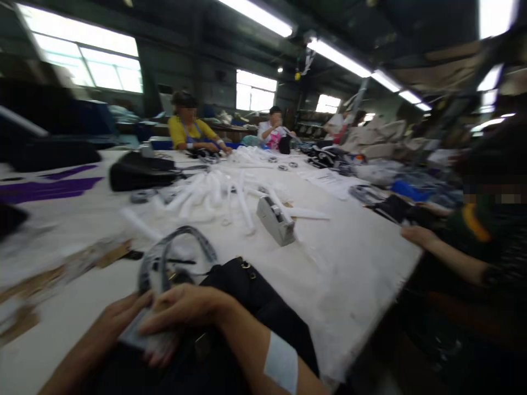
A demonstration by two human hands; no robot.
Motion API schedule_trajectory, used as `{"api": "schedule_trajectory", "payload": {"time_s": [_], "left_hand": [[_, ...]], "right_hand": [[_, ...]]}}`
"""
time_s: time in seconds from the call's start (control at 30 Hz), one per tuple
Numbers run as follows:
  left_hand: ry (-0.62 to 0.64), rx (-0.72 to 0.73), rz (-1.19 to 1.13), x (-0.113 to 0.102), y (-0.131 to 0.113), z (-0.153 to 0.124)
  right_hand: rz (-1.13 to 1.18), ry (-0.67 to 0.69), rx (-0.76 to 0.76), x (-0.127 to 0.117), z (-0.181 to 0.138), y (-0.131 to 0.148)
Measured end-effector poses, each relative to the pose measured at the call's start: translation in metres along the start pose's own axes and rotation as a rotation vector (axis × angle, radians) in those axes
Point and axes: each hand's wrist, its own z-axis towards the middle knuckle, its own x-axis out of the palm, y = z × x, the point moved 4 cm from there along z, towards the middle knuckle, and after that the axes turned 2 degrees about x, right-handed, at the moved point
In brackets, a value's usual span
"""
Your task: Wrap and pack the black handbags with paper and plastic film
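Note:
A black bag (263, 307) lies before me at the table's near edge, with gold-coloured metal fittings on it. Its looped handles (187, 230) rise to the left, covered in clear or greyish wrapping. My right hand (185, 310) is closed around the base of a handle, with some pale wrapping at its fingers. Close beside it, my left hand (125, 314) grips the same wrapped handle from the left; most of its fingertips are hidden. A pale patch (281, 362) is on my right forearm. Motion blurs the fingers somewhat.
A grey tape dispenser (275, 220) stands mid-table, beside several white foam-like strips (206, 192). Another black bag (142, 171) and purple pieces (49, 189) lie at left. A co-worker's hand (420, 237) is at the right edge; people sit across the table (341, 258).

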Motion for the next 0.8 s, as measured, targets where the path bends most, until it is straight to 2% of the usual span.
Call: {"api": "schedule_trajectory", "payload": {"time_s": [0.03, 0.1, 0.17, 0.33, 0.43, 0.57, 0.63, 0.8], "left_hand": [[-0.019, -0.028, -0.021, -0.006, 0.007, -0.006], [0.032, 0.008, -0.114, -0.007, 0.015, -0.013], [0.031, 0.07, -0.207, -0.005, 0.018, -0.014], [0.037, 0.102, -0.334, -0.001, 0.021, -0.015], [0.058, 0.127, -0.365, -0.005, 0.019, -0.02], [0.184, 0.235, -0.405, -0.006, 0.006, -0.028], [0.224, 0.263, -0.476, -0.005, 0.0, -0.031], [0.172, 0.277, -0.559, -0.002, -0.005, -0.032]], "right_hand": [[0.033, 0.064, 0.007, 0.005, -0.004, -0.001], [0.017, 0.108, 0.005, 0.008, -0.01, -0.004], [0.029, 0.031, -0.053, 0.004, -0.013, -0.005], [0.193, -0.249, -0.223, -0.009, -0.017, 0.0], [0.256, -0.46, -0.377, -0.022, -0.016, 0.004], [0.335, -0.704, -0.603, -0.04, -0.019, 0.007], [0.4, -0.728, -0.61, -0.047, -0.019, 0.006], [0.461, -0.704, -0.56, -0.051, -0.017, 0.005]]}}
